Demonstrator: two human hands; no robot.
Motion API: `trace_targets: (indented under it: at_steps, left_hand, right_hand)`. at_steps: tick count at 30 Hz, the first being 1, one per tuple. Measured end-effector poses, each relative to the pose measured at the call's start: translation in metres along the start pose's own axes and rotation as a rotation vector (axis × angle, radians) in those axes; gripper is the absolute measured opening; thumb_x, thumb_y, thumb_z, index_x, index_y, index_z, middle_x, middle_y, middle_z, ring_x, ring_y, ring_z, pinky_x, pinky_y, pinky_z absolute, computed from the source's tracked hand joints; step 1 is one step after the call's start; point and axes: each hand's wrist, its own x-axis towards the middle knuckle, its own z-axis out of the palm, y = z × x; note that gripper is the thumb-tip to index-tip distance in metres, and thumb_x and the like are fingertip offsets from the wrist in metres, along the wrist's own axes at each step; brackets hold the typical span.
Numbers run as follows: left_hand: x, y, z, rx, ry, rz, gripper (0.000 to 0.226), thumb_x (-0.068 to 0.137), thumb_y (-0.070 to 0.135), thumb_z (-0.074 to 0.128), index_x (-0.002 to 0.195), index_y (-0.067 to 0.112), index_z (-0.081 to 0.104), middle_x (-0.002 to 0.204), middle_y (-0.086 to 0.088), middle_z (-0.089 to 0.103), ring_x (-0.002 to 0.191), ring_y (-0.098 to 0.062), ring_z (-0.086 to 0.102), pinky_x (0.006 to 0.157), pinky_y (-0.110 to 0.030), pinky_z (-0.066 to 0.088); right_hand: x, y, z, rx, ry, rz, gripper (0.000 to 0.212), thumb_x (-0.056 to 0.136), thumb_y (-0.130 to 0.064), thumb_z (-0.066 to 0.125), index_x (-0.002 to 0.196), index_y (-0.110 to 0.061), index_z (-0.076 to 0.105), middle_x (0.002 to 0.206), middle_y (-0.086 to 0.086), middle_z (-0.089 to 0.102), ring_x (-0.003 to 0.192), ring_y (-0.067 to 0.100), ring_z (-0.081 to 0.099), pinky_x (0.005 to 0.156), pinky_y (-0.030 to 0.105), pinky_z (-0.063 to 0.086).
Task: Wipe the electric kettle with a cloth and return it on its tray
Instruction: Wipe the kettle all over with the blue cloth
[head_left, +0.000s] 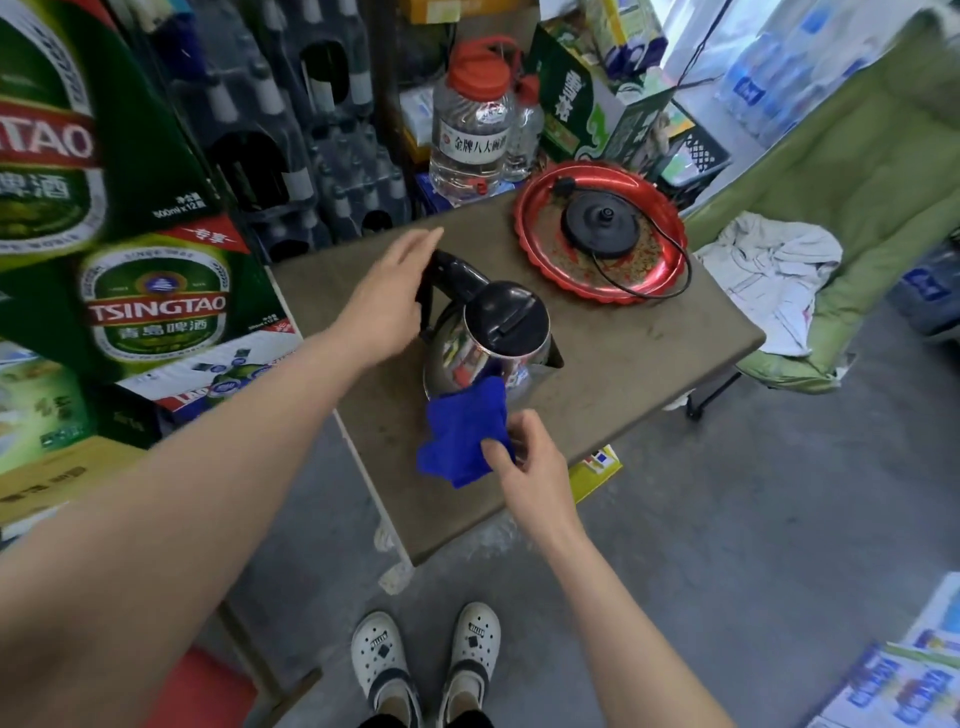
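Glossy mirror-like metal kettle (483, 358) with black plastic lid, soft blue cloth (464, 434), shiny red tray (535, 228)

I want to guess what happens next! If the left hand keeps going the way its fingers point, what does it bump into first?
Probably the kettle's black handle. The left hand is open right beside it, fingers pointing over its top, though depth is hard to judge.

Kettle (493, 343) stands on table (649, 364), tray (530, 208) behind it to the right.

Both forearms are bare, with no sleeves, watch or rings in view on the left hand (387, 306) or right hand (530, 462). The person wears white perforated clogs (382, 657) with small dark charms, over dark trouser hems.
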Motion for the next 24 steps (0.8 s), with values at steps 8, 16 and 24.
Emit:
trace_targets:
  at_steps: [8, 16, 24]
  left_hand:
    - [0.017, -0.006, -0.005, 0.192, -0.113, 0.045, 0.047, 0.083, 0.024, 0.075, 0.121, 0.014, 0.05, 0.119, -0.009, 0.048, 0.106, -0.032, 0.055, 0.089, -0.041, 0.042]
    - [-0.058, 0.018, 0.02, -0.226, 0.012, -0.098, 0.047, 0.078, 0.044, 0.077, 0.1, 0.016, 0.046, 0.088, 0.0, 0.064, 0.084, -0.023, 0.063, 0.068, -0.033, 0.043]
    - [-0.065, 0.112, -0.056, -0.542, 0.374, -0.131, 0.039, 0.081, 0.047, 0.072, 0.081, 0.015, 0.05, 0.064, 0.005, 0.058, 0.04, -0.001, 0.051, 0.044, -0.015, 0.039]
  right_hand:
    - [-0.013, 0.001, -0.012, 0.14, 0.281, -0.091, 0.011, 0.098, -0.018, 0.065, 0.095, -0.026, 0.058, 0.081, -0.018, 0.065, 0.071, 0.001, 0.056, 0.067, 0.022, 0.047]
    - [0.01, -0.035, 0.01, -0.183, 0.565, -0.445, 0.029, 0.089, -0.025, 0.074, 0.114, -0.016, 0.061, 0.113, 0.007, 0.06, 0.103, 0.029, 0.056, 0.088, 0.052, 0.051]
    - [0.024, -0.11, -0.053, -0.379, 0.574, -0.948, 0.047, 0.101, -0.036, 0.06, 0.139, -0.012, 0.045, 0.161, 0.019, 0.039, 0.152, 0.041, 0.035, 0.124, 0.052, 0.031]
